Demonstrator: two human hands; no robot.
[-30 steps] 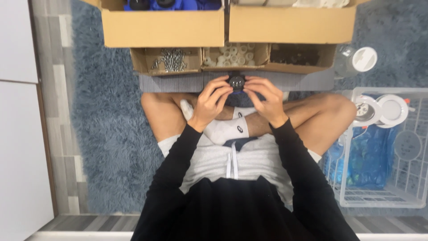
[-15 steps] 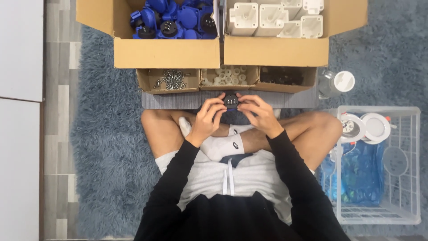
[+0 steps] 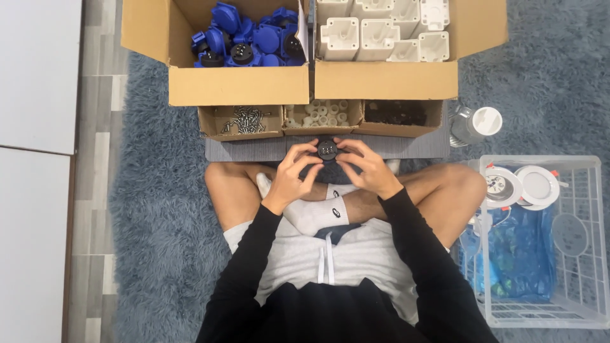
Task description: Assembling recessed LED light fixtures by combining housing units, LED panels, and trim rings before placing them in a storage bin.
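Head view: you sit cross-legged on a grey-blue shaggy rug (image 3: 159,209), looking down at both hands meeting over your shins.
Held part: a small round black part (image 3: 327,150) sits between your two hands, just in front of the grey mat (image 3: 254,148) and the middle tray.
Left hand: your left hand (image 3: 293,173) has its fingers closed on the left rim of the part, thumb underneath.
Right hand: your right hand (image 3: 365,170) pinches the right rim the same way, fingertips curled over the top edge.
Handling: the part looks like moulded hard plastic, so judge it light, stiff and a bit smooth; it should not bend under a firm pinch.
Where to grip: keep your hold on the outer rim, opposite sides, and stay off the face, where small pale spots show; what they are is too small to tell.
Small trays: three low cardboard trays lie beyond the mat, holding screws (image 3: 244,119), pale little round pieces (image 3: 321,114) and dark pieces (image 3: 400,113).
Big boxes: behind them one carton holds blue round parts (image 3: 248,38), the other white moulded housings (image 3: 381,30).
Right side: a white wire basket (image 3: 594,241) with round white fittings (image 3: 537,185) stands beside your right knee.
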